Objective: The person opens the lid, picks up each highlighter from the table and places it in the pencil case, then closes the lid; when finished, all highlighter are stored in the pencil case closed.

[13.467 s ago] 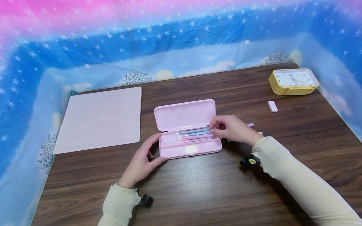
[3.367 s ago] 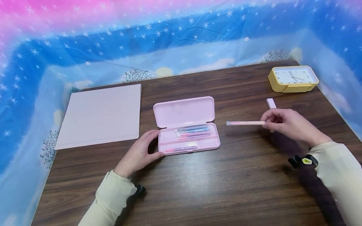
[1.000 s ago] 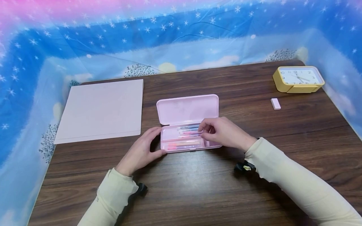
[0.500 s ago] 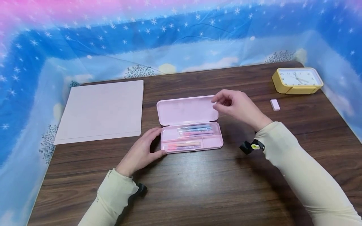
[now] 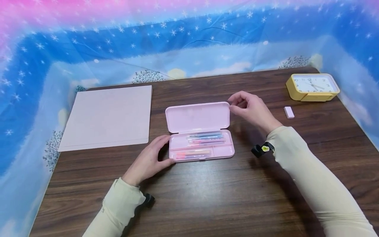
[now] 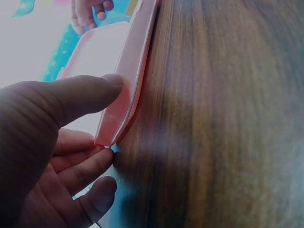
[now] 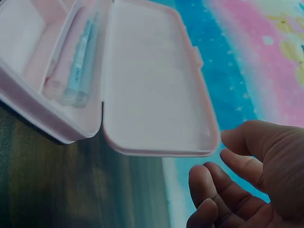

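Note:
A pink pencil case [image 5: 201,158] lies on the table with its lid [image 5: 197,117] tilted up. In its rear compartment are several blue and pink pens [image 5: 207,138]; a peach pen and a purple pen [image 5: 193,154] lie in the front one. My left hand [image 5: 149,161] holds the case's left end, thumb at the front wall and fingers round the end. The right hand [image 5: 253,110] is at the lid's upper right corner, fingers loosely bent and holding nothing. In the right wrist view, its thumb [image 7: 237,137] is close to the lid's edge; whether they touch I cannot tell.
A large pale pink flat board or folder [image 5: 108,118] lies at the left. A white eraser [image 5: 289,112] and a yellow clock [image 5: 313,87] stand at the right. Patterned cloth [image 5: 189,36] hangs behind the wooden table [image 5: 207,204].
Pens from the table's right side are now in the front compartment. My right hand has left the case's inside and risen to the lid's right corner. The left hand stays at the case.

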### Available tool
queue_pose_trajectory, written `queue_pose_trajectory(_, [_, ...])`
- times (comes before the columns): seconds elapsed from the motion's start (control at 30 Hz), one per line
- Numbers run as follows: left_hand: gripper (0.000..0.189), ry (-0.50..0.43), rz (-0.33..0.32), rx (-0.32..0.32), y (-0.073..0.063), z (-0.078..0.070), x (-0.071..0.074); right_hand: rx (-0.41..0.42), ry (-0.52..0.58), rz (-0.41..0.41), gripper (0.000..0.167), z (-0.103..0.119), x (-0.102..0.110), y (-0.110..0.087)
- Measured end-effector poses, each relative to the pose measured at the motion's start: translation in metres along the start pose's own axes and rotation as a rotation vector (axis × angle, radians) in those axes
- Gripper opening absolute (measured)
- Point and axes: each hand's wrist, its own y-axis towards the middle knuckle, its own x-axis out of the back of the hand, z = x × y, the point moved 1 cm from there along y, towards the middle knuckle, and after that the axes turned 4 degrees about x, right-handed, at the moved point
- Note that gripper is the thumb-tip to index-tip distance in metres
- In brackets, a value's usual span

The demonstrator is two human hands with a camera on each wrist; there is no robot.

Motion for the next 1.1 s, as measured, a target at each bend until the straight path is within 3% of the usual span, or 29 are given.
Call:
queue_pose_trajectory(0.47, [0.076,-0.009,0.009,0.014,0.001,0.000,-0.001,-0.019,-0.015,0.006,0.019,-0.008,-0.011,0.005])
queue_pose_trajectory(0.73, [0.075,-0.053,-0.004,0.015,0.000,0.003,-0.002,-0.009,0.022,-0.009,0.024,-0.009,-0.009,-0.004])
queue_pose_trajectory(0.93, [0.093,-0.111,-0.025,0.007,0.002,0.005,-0.001,0.004,0.034,-0.007,0.032,-0.006,-0.006,-0.017])
queue_pose_trajectory(1.1, [0.102,-0.114,-0.035,0.015,0.001,0.007,-0.002,0.041,-0.010,0.081,0.031,-0.001,-0.002,-0.029])
